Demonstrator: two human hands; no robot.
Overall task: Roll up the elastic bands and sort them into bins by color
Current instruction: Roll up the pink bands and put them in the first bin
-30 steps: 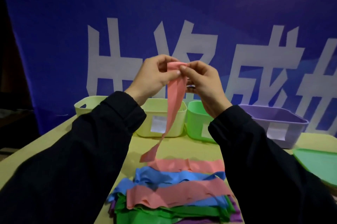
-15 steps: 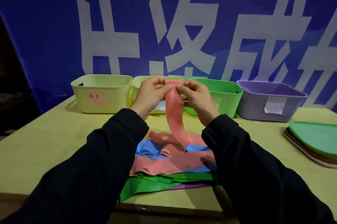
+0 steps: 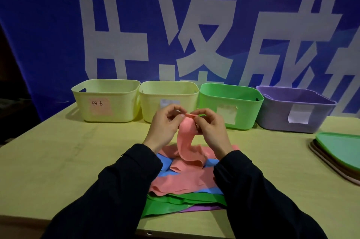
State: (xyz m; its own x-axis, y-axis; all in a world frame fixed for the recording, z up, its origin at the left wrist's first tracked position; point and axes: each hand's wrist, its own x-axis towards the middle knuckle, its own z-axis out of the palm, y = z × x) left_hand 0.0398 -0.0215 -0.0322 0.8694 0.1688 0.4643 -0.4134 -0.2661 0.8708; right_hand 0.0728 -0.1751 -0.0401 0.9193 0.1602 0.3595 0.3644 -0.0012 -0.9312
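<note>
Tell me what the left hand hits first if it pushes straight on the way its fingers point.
The left hand points right, so probably the right hand, already close across the pink band; depth is unclear.

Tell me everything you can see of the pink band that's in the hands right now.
The pink band is a flat, thin strip of soft, matte, rubbery-looking material. Its top end is pinched between the left hand and the right hand, where a small curl has formed. From there it hangs down in front of the bins, and its lower part drapes in loose folds onto the pile of bands on the table.
</note>
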